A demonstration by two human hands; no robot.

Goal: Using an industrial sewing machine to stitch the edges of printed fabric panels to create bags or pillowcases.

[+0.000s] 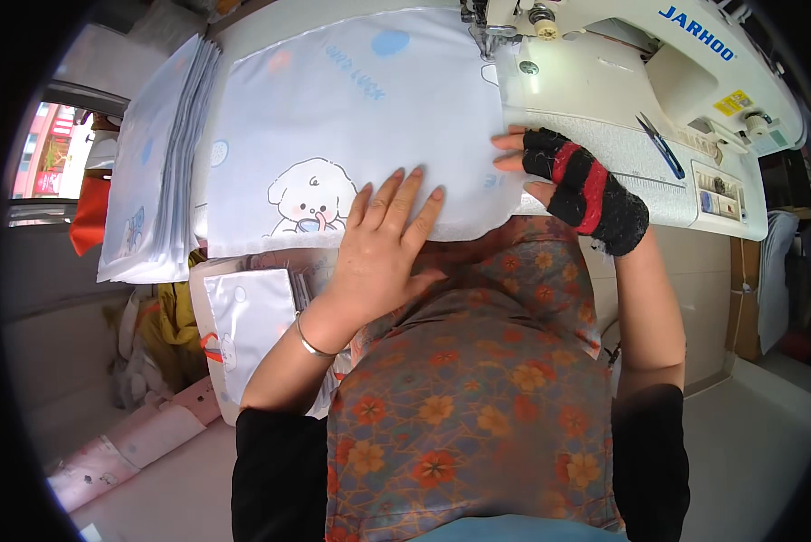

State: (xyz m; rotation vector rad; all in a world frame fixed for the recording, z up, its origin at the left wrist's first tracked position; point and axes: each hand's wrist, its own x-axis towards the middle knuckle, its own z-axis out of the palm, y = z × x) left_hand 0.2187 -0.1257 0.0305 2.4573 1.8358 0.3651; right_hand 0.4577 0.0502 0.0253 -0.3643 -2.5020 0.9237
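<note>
A pale blue-white fabric panel (333, 117) printed with a cartoon puppy lies flat on the sewing table. Its right edge runs up under the presser foot (496, 41) of a white sewing machine (685, 54). My left hand (383, 239), with a bangle at the wrist, rests on the panel's near edge beside the puppy, fingers stretched out. At the right edge of the panel is my right hand (586, 185) in a black and red striped fingerless glove. Its fingertips touch the fabric, with the thumb apart below them.
A thick stack of similar folded panels (157, 163) stands at the left. Another bundle of printed pieces (252, 316) sits lower, beside my left forearm. Thread snips (661, 146) and a small compartment with bobbins (720, 194) are on the right of the table.
</note>
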